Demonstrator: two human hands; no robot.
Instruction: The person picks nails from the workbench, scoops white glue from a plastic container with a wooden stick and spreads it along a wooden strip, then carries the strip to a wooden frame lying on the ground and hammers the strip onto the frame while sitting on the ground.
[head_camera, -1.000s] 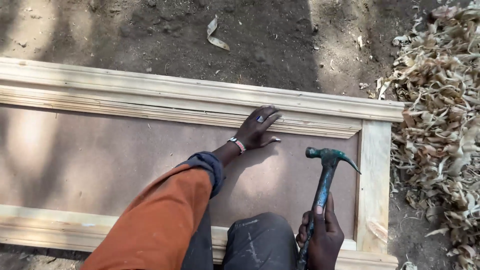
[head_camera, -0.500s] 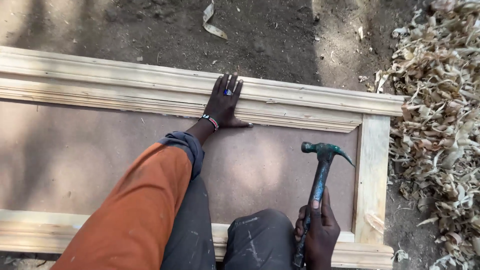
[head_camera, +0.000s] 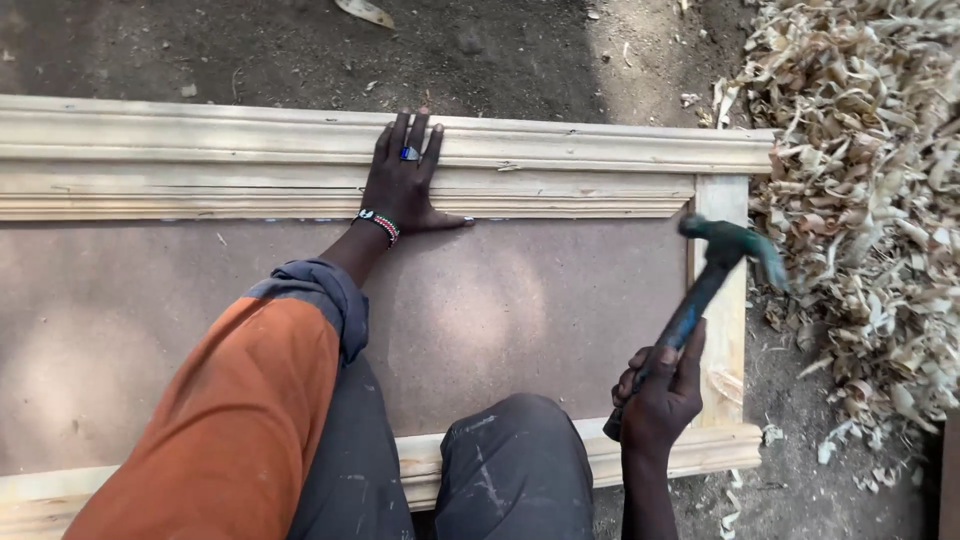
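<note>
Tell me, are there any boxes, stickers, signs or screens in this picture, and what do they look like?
None: no package, label, sign or screen is in view.
What is there: a pale wooden frame around a brown panel on dirt ground.
Left hand: flat on the frame's top moulding.
Right hand: holds a green-headed hammer.
Wood shavings: a heap at the right.

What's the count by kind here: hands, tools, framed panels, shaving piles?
hands: 2, left hand flat on the moulding, right hand gripping the tool
hammer: 1
framed panel: 1
wood-shaving pile: 1
Total: 5
</note>
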